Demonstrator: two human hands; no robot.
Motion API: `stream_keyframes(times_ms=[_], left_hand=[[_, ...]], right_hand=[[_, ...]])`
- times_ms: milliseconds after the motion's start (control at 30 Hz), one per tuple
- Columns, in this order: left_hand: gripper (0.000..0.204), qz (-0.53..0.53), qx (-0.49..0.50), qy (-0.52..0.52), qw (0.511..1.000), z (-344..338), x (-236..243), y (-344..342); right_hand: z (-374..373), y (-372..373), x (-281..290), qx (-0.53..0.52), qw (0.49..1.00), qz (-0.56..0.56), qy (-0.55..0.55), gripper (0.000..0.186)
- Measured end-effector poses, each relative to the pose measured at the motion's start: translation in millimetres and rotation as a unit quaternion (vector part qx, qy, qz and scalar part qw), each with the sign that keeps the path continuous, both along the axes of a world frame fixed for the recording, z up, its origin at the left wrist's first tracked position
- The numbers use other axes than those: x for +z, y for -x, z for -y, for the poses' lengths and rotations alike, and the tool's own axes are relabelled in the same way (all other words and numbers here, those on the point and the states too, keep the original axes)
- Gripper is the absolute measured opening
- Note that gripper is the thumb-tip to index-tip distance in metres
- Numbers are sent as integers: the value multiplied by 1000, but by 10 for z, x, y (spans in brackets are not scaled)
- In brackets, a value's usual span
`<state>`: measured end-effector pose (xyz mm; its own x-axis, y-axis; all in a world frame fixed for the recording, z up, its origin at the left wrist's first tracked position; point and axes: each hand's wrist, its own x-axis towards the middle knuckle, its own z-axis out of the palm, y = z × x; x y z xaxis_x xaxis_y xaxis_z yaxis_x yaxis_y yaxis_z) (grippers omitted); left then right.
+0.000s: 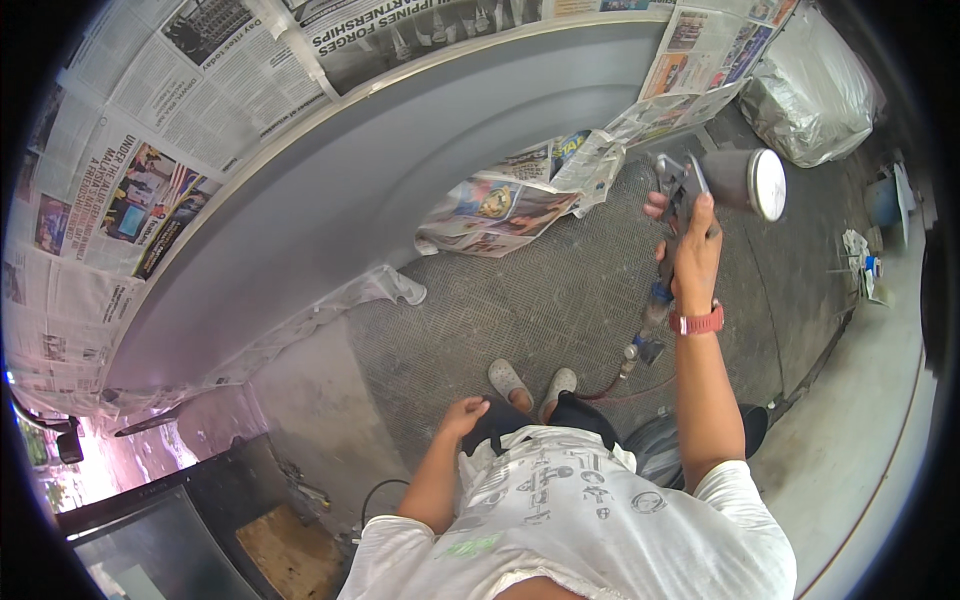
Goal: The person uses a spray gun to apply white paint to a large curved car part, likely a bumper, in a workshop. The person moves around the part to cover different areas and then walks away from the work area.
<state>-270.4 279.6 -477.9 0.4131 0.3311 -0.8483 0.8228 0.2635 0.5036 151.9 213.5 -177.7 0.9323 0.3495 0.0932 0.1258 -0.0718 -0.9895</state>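
My right hand [697, 245], with a red watch [698, 320] on its wrist, is closed around a spray gun [688, 187]. The gun's grey cup [727, 178] lies sideways, its pale round end [769, 185] pointing right. Below the grip hang a blue fitting [659, 292] and a small gauge or regulator [646, 350], with a hose trailing down. To the left curves a smooth grey panel [370, 150], edged with taped newspaper [150, 200]; the gun is apart from it. Down by my dark shorts, my left hand [463, 414] has its fingers curled, with nothing visible in them.
Crumpled newspaper [510, 205] hangs from the panel's lower edge over the textured floor [480, 310]. A plastic-wrapped bundle [812, 90] stands at the far right. Along the right run a pale wall or ledge [870, 400] and some clutter [865, 262]. A dark round object [660, 445] sits beside my right leg.
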Motion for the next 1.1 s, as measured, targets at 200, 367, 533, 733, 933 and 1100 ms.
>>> stream_keyframes(times_ms=[200, 367, 533, 733, 933, 1100], left_hand=[[51, -83, 112, 44, 989, 186, -307, 483], [47, -99, 107, -10, 989, 73, -115, 394], [46, -84, 88, -37, 992, -58, 102, 172], [46, -78, 79, -29, 993, -64, 173, 97], [48, -104, -2, -60, 993, -21, -96, 341], [48, -127, 23, -44, 991, 14, 52, 377]], right_hand=[[365, 418, -398, 181, 977, -38, 106, 68], [21, 1033, -722, 357, 931, -40, 71, 61], [-319, 1169, -871, 397, 913, -28, 88, 54], [-405, 630, -1169, 220, 973, -59, 42, 49], [-47, -42, -1464, 53, 994, -66, 69, 53], [85, -29, -1536, -3, 995, -38, 97, 55]])
